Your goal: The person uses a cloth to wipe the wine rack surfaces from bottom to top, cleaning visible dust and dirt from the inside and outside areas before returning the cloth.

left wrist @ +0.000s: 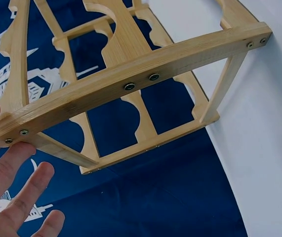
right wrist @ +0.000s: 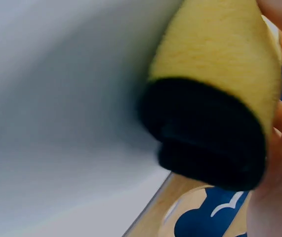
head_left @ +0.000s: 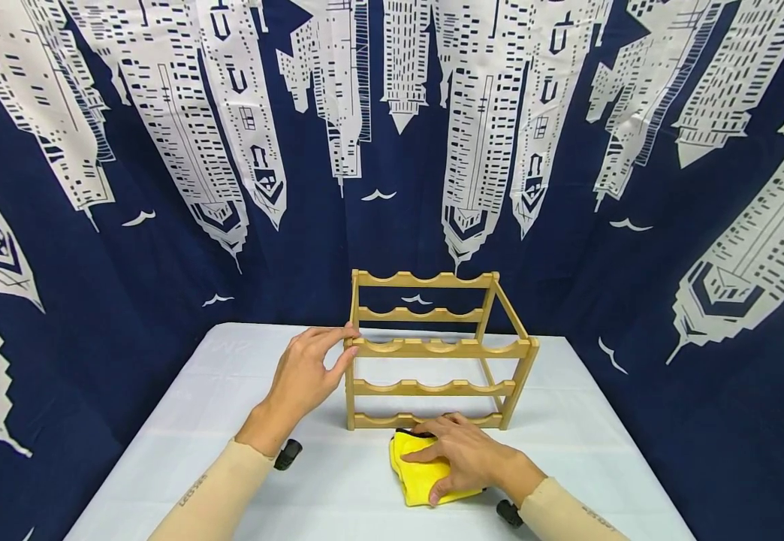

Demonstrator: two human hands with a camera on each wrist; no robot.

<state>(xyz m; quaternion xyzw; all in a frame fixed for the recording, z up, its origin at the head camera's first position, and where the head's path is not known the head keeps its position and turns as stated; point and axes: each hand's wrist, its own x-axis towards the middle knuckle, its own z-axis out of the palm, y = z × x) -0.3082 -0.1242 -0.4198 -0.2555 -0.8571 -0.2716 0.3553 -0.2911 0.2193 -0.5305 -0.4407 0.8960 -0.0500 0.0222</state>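
A light wooden wine rack (head_left: pixel 435 348) with scalloped rails stands upright on the white table. My left hand (head_left: pixel 306 373) holds its upper front-left corner; in the left wrist view, the thumb and forefinger lie on either side of the post end (left wrist: pixel 57 106), the other fingers spread. In front of the rack is a folded yellow cloth (head_left: pixel 411 481) with black edging. My right hand (head_left: pixel 476 454) grips this cloth from above, thumb at its near side and fingers over its far side. The right wrist view shows the cloth's black-edged fold (right wrist: pixel 205 133) up close beside the palm.
The white tabletop (head_left: pixel 230 376) stretches out to both sides of the rack. Behind it hangs a navy curtain (head_left: pixel 311 263) printed with white buildings and birds. Small black wrist cameras sit under both forearms.
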